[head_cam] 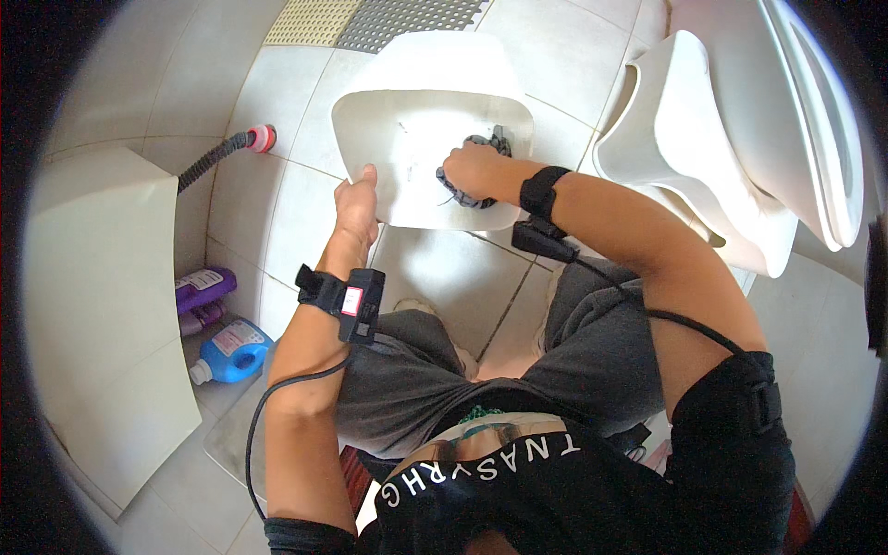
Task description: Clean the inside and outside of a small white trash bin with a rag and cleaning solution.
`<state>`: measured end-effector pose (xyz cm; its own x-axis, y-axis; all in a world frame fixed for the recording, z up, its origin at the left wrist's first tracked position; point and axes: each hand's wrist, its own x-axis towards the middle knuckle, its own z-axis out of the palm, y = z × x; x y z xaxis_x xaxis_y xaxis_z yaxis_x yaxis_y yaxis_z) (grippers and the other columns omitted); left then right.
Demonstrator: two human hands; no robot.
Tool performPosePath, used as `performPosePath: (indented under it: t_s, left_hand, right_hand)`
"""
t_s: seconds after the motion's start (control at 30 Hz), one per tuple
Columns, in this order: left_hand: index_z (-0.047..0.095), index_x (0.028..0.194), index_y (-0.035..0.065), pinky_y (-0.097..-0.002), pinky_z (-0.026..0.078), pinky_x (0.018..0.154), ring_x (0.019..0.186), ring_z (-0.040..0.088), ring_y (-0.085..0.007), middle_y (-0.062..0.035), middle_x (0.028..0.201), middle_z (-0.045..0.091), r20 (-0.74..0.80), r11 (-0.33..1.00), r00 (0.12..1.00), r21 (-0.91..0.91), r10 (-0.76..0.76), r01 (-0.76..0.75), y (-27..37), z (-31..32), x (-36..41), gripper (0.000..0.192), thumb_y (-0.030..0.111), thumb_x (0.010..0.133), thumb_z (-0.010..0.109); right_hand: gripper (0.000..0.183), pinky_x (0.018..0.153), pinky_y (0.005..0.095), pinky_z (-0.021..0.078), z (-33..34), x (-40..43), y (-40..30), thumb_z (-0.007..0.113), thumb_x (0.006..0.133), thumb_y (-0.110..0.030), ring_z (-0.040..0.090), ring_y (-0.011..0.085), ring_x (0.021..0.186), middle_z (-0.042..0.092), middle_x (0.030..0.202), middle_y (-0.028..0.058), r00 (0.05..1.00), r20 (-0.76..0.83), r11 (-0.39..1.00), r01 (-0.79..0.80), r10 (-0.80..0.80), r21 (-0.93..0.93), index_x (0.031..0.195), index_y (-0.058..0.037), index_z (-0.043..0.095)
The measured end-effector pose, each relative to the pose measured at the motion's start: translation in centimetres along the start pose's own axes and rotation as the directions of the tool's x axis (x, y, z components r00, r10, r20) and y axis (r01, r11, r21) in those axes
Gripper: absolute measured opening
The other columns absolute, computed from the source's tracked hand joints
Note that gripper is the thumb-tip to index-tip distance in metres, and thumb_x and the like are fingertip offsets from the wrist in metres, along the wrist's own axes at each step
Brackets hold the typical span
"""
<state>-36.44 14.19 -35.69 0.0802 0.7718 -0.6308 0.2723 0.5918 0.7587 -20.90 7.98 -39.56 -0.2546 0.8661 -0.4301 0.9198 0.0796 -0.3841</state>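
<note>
A white plastic bin or basin (388,159) lies tilted before me on the tiled floor, its open side towards me. My left hand (357,208) grips its near left rim, with the thumb on the inside. Inside it on the right, my right hand (472,170) is closed on a crumpled dark grey cloth (499,142), pressed to the inner wall. Small dark marks show on the inner surface left of the cloth. The fingertips of my right hand are hidden.
At the right stand a curved white plastic stool (680,125) and a white toilet (770,104). On the left are a white cabinet (111,312), a corrugated drain hose (215,158), a purple bottle (205,290) and a blue bottle (232,354). A perforated mat (409,21) lies beyond the bin.
</note>
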Motion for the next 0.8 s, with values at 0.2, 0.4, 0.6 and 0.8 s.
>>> performPosePath:
  t_s: [0.2, 0.4, 0.6, 0.8]
  left_hand:
    - [0.028, 0.112, -0.0113, -0.0470, 0.036, 0.082, 0.097, 0.043, -0.0325, -0.0218, 0.107, 0.040, 0.137, 0.998, 0.989, 0.012, 0.057, -0.059, -0.4, -0.8, 0.1, 0.046, 0.020, 0.082, 0.044]
    - [0.029, 0.112, -0.0114, -0.0446, 0.044, 0.071, 0.087, 0.049, -0.0317, -0.0222, 0.103, 0.043, 0.172, 0.995, 0.985, 0.103, -0.025, 0.007, 1.0, -0.7, -1.9, 0.044, 0.016, 0.080, 0.044]
    - [0.040, 0.098, -0.0132, -0.0398, 0.047, 0.054, 0.068, 0.053, -0.0290, -0.0197, 0.084, 0.050, 0.170, 0.902, 0.984, 0.432, -0.051, -0.028, -0.5, -3.7, -3.6, 0.033, -0.003, 0.067, 0.044]
    - [0.045, 0.084, -0.0113, -0.0354, 0.042, 0.046, 0.057, 0.050, -0.0227, -0.0155, 0.074, 0.050, 0.186, 0.918, 0.940, 0.333, -0.286, 0.213, -2.7, -4.9, -1.9, 0.022, -0.007, 0.063, 0.044]
  right_hand:
    - [0.015, 0.065, 0.0353, 0.0461, -0.1, 0.7, -4.9, 0.057, 0.058, -0.006, 0.056, 0.0295, 0.075, 0.057, 0.077, 0.0183, 0.990, -0.058, 0.971, 0.135, -0.126, 0.198, 0.072, -0.0006, 0.059]
    - [0.020, 0.070, 0.0387, 0.0437, -0.1, 0.6, -2.1, 0.049, 0.067, -0.012, 0.055, 0.0307, 0.081, 0.056, 0.083, 0.0195, 0.981, -0.135, 0.976, -0.115, 0.141, 0.186, 0.078, 0.0004, 0.059]
    - [0.021, 0.068, 0.0388, 0.0441, -0.6, 3.1, -5.9, 0.047, 0.065, -0.008, 0.056, 0.0320, 0.078, 0.056, 0.082, 0.0217, 0.991, 0.090, 0.954, -0.116, 0.094, 0.277, 0.078, 0.0037, 0.059]
    - [0.027, 0.081, 0.0381, 0.0387, 1.6, 8.1, -1.3, 0.045, 0.071, -0.013, 0.045, 0.0306, 0.099, 0.044, 0.109, 0.0193, 0.880, -0.011, 0.786, -0.419, 0.475, 0.454, 0.095, -0.0026, 0.055]
